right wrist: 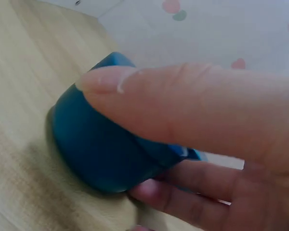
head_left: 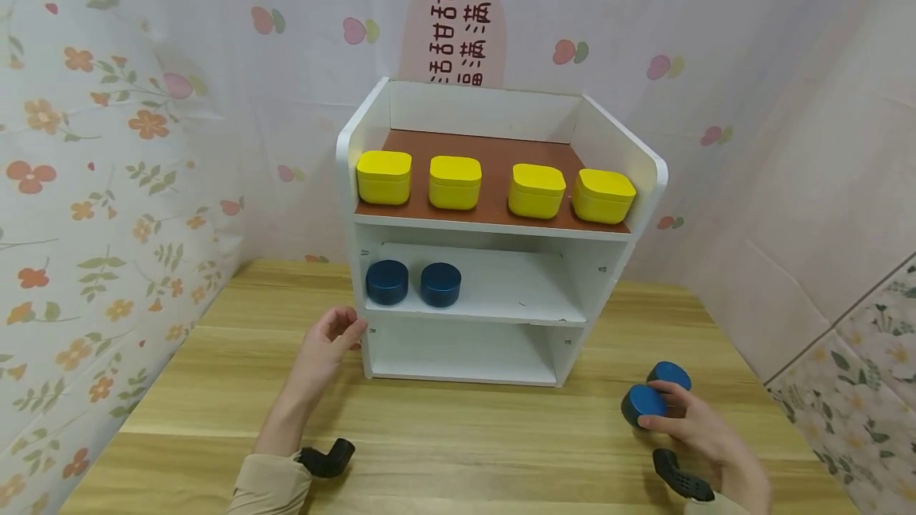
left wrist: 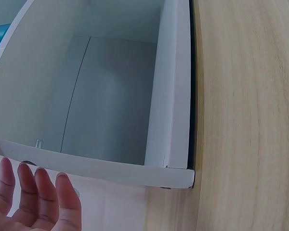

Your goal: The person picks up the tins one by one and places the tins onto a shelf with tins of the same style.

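Observation:
My right hand grips a round blue tin at the table's right side, thumb on one side and fingers on the other. In the right wrist view the held tin tilts a little, close over the wood. Just behind it lies a second blue tin, partly hidden by the fingers. My left hand is beside the left wall of a white shelf unit, its fingertips right at the edge. Loosely bent fingers hold nothing there. On the middle shelf two more blue tins stand at the left.
Several yellow square boxes line the brown top of the unit. Its bottom compartment faces me at table level. The wooden table spreads in front, and patterned cloth hangs behind and at both sides.

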Motion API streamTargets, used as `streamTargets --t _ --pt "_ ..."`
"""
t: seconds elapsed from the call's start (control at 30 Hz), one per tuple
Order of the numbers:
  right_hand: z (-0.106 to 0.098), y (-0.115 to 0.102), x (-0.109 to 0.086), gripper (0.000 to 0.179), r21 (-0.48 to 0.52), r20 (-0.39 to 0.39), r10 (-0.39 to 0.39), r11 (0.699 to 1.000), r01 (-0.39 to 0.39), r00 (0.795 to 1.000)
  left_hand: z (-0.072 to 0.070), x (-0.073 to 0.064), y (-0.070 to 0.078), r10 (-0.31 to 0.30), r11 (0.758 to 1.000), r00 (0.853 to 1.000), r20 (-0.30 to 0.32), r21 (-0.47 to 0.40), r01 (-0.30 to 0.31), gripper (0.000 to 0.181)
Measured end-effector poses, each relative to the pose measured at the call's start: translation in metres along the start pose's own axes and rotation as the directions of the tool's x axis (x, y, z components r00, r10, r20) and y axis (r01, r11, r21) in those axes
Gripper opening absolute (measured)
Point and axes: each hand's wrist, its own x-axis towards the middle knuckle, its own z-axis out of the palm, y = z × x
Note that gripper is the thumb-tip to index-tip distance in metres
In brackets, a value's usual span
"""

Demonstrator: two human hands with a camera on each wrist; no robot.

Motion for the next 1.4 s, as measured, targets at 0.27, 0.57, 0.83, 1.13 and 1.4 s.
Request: streamTargets --t 0.27,0.57,0.83,1.13,1.4 --pt "0.003 -0.002 0.006 0.079 -0.050 -0.054 -0.006 0.999 0.003 0.999 -0.001 0.000 -0.002 -0.011 1.000 1.000 -0.009 0.001 0.011 0.027" --pt "0.005 -0.014 0.002 0.073 -0.057 -0.117 -0.124 0.991 0.118 0.985 -0.001 0.002 -0.004 -0.004 1.000 1.000 -0.009 0.001 0.004 0.028" --pt "0.006 -0.035 -0.002 0.068 -0.081 -0.177 -0.251 0.967 0.240 0.952 -0.002 0.003 -0.004 -0.006 1.000 1.000 -0.005 0.003 0.006 0.028" --pt "0.006 -0.062 -0.012 0.070 -0.125 -0.197 -0.277 0.958 0.257 0.940 -0.002 0.001 -0.001 -0.011 1.000 1.000 -0.009 -0.001 0.011 0.028" --pt "0.007 -0.082 -0.019 0.066 -0.129 -0.198 -0.366 0.929 0.346 0.910 0.000 0.001 -0.003 -0.004 1.000 1.000 -0.011 0.003 0.004 0.029"
